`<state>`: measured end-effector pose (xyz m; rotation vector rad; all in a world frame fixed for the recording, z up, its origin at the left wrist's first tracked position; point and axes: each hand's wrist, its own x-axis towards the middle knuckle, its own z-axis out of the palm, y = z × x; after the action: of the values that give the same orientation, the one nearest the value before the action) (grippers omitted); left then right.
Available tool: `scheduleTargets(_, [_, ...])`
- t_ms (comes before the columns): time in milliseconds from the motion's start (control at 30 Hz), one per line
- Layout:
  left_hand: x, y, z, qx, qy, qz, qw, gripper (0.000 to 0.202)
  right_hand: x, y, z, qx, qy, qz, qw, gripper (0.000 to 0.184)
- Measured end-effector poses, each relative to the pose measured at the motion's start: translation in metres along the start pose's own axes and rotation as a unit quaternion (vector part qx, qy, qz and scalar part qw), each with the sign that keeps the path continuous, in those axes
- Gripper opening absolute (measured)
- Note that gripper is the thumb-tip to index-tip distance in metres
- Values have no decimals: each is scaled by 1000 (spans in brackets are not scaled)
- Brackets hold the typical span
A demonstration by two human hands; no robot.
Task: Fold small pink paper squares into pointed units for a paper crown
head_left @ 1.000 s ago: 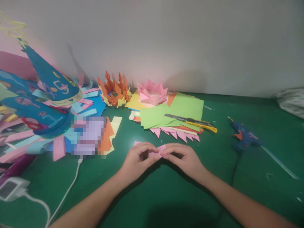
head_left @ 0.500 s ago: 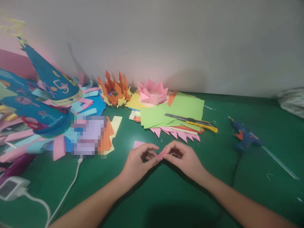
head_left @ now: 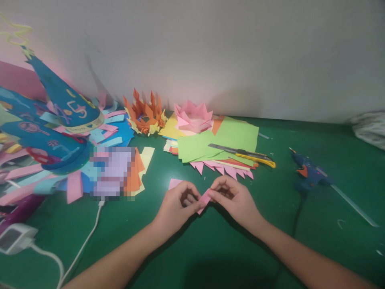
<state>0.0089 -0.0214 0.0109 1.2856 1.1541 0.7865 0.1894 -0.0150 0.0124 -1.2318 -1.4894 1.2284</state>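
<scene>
Through the head view I have both hands close together over the near middle of the bench [head_left: 186, 249], working one small pink paper slip [head_left: 204, 199]. The left hand [head_left: 177, 204] pinches its lower part between thumb and fingers, the other fingers loosely curled with a gap beneath them. The right hand [head_left: 234, 200] has the upper end between thumb and forefinger, its remaining fingers half bent.

Half a second ago my hands hid most of the slip, and only a crumpled-looking sliver showed between the fingertips. Now it slants clear, a narrow strip with its lower corner pointing towards me, and the right hand sits slightly higher. I take that to mean the slip is being turned or creased while held at both ends; whether a fold is finished I can't tell from here.

A second pink paper piece [head_left: 174, 183] lies just beyond the left hand, partly covered by it, where it was before. The pink paper crown [head_left: 194, 120], the yellow-handled box cutter [head_left: 243, 153] on the green paper sheets [head_left: 192, 147], and the hot-glue gun [head_left: 311, 172] off to the right all remain untouched.
</scene>
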Motion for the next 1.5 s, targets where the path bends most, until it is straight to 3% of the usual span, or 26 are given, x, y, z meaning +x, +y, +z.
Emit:
scheduleTargets(200, [0, 4, 0, 27, -14, 30, 999, 11, 0, -1, 1, -13, 12, -1, 1000, 21])
scheduleTargets(367, [0, 8, -3, 79, -32, 111, 990, 9, -1, 0, 1, -22, 20, -1, 1000, 23])
scheduleTargets(567, [0, 3, -3, 142, -36, 142, 979, 12, -1, 3, 1, -123, 14, -36, 992, 16])
scheduleTargets(767, [0, -1, -4, 234, -67, 198, 949, 17, 0, 3, 1, -182, -8, -51, 982, 9])
scheduleTargets(900, [1, -3, -4, 276, -84, 202, 936, 22, 2, 3, 0, -241, -26, -63, 968, 7])
scheduleTargets(1133, [-2, -5, 1, 329, -62, 200, 921, 19, 6, 10, -2, -300, -52, -88, 948, 15])
scheduleTargets(1367, [0, -3, 3, 383, -59, 256, 886, 18, 10, 13, -5, -323, -57, -114, 938, 19])
scheduleTargets(1500, [1, -2, -2, 366, -69, 241, 896, 11, 11, 11, -8, -329, -52, -109, 937, 16])
